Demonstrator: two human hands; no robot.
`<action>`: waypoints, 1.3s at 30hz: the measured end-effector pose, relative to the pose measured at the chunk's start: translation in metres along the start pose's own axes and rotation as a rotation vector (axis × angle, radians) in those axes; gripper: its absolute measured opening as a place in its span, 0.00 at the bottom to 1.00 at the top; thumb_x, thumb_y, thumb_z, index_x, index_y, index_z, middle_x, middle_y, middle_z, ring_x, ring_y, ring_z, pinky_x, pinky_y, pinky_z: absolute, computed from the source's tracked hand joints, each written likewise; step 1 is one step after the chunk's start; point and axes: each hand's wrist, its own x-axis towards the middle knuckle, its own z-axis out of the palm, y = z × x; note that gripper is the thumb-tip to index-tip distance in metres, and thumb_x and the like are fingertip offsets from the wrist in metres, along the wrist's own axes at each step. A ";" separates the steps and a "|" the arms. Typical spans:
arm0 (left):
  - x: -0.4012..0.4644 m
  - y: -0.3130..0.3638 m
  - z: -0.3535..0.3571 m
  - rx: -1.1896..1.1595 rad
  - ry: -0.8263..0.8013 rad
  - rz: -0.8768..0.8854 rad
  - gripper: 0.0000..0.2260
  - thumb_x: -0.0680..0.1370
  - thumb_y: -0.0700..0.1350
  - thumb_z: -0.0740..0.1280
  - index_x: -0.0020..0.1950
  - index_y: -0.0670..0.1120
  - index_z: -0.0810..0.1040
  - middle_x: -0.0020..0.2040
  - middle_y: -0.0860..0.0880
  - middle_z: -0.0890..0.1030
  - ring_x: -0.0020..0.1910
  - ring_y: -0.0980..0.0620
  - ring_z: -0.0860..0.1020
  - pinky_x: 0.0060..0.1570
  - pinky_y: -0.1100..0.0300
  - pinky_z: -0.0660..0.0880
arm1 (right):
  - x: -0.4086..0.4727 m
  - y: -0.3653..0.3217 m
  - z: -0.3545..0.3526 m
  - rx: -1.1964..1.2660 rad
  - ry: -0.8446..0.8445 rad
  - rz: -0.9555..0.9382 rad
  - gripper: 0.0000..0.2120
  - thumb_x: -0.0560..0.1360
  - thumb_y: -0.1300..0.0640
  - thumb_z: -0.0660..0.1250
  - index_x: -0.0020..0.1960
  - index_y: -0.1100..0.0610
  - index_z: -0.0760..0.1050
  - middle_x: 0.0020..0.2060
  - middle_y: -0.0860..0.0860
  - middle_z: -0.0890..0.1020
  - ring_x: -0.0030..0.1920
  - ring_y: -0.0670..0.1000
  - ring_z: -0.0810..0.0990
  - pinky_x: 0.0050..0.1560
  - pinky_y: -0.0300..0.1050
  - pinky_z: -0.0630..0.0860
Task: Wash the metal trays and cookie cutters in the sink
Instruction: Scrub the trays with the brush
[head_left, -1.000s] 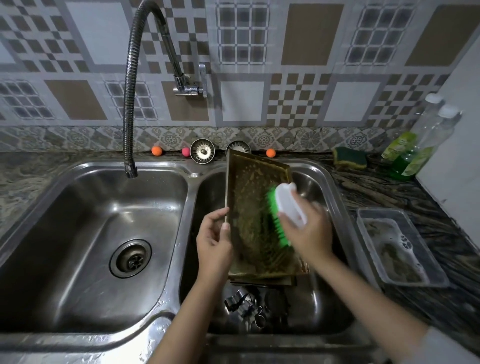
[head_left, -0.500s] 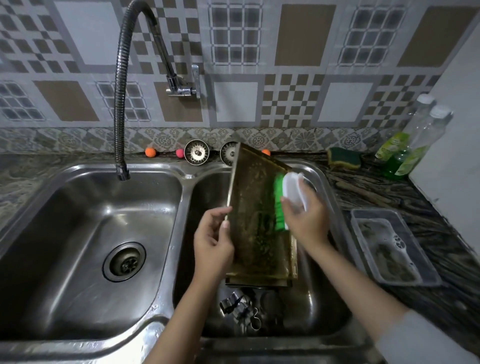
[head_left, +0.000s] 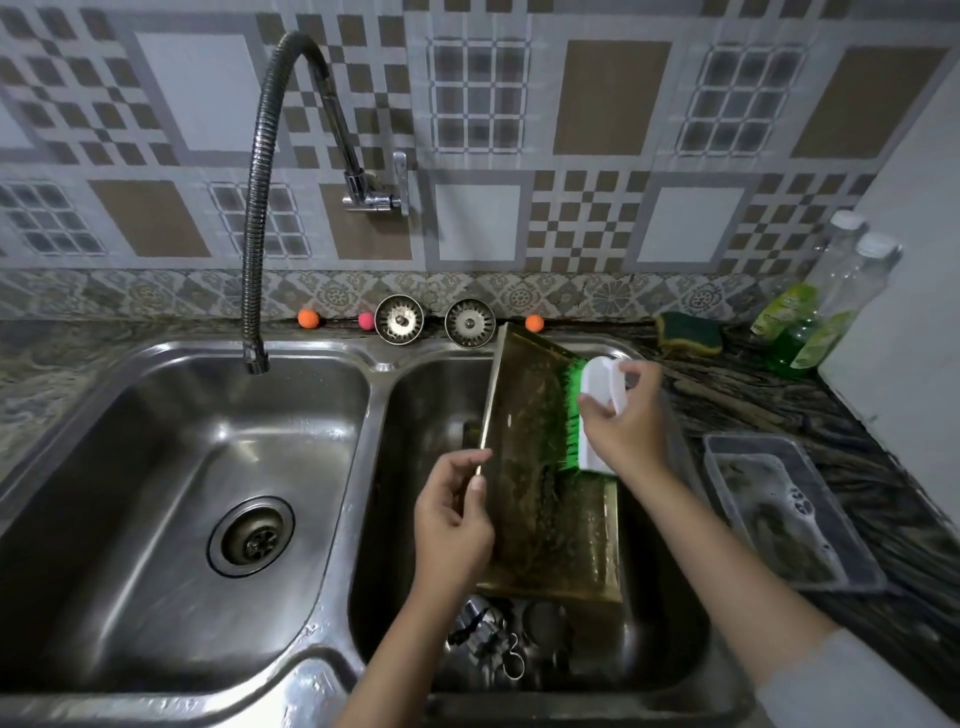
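A grimy metal tray (head_left: 540, 483) stands tilted on its lower edge in the right sink basin (head_left: 415, 467). My left hand (head_left: 454, 514) grips the tray's left rim. My right hand (head_left: 626, 421) holds a white scrubbing brush (head_left: 597, 410) with green bristles pressed against the tray's upper right face. Several metal cookie cutters (head_left: 488, 636) lie at the bottom of the right basin, below the tray. More of what lies under the tray is hidden.
The left basin (head_left: 171, 493) has a drain and the flexible faucet (head_left: 257, 197) above it. Two strainer plugs (head_left: 399, 319) and small coloured balls sit on the back ledge. A sponge (head_left: 688, 332), soap bottles (head_left: 826, 322) and a soapy plastic container (head_left: 789, 514) are on the right counter.
My right hand has moved the brush up the tray, from its middle toward the upper right edge. The tray now stands steeper. My left hand keeps its grip on the left rim.
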 end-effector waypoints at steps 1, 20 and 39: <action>-0.001 0.000 0.004 -0.001 0.004 0.005 0.10 0.77 0.37 0.61 0.51 0.50 0.78 0.46 0.52 0.82 0.47 0.55 0.80 0.47 0.65 0.75 | -0.008 -0.007 0.004 0.028 0.000 -0.082 0.22 0.71 0.57 0.72 0.59 0.53 0.63 0.47 0.47 0.72 0.45 0.52 0.78 0.35 0.41 0.71; -0.007 0.001 0.012 0.073 0.113 0.047 0.10 0.76 0.38 0.60 0.50 0.52 0.76 0.46 0.59 0.79 0.46 0.59 0.78 0.45 0.68 0.74 | -0.025 -0.056 0.026 -0.041 -0.159 -0.366 0.19 0.72 0.54 0.72 0.56 0.52 0.65 0.40 0.44 0.74 0.36 0.48 0.77 0.28 0.42 0.74; 0.011 0.012 -0.005 -0.033 0.075 0.019 0.14 0.78 0.32 0.61 0.49 0.51 0.77 0.43 0.50 0.80 0.38 0.59 0.76 0.38 0.67 0.71 | -0.003 -0.005 -0.007 0.044 -0.023 -0.187 0.19 0.70 0.57 0.74 0.54 0.54 0.67 0.46 0.47 0.75 0.47 0.54 0.78 0.37 0.42 0.71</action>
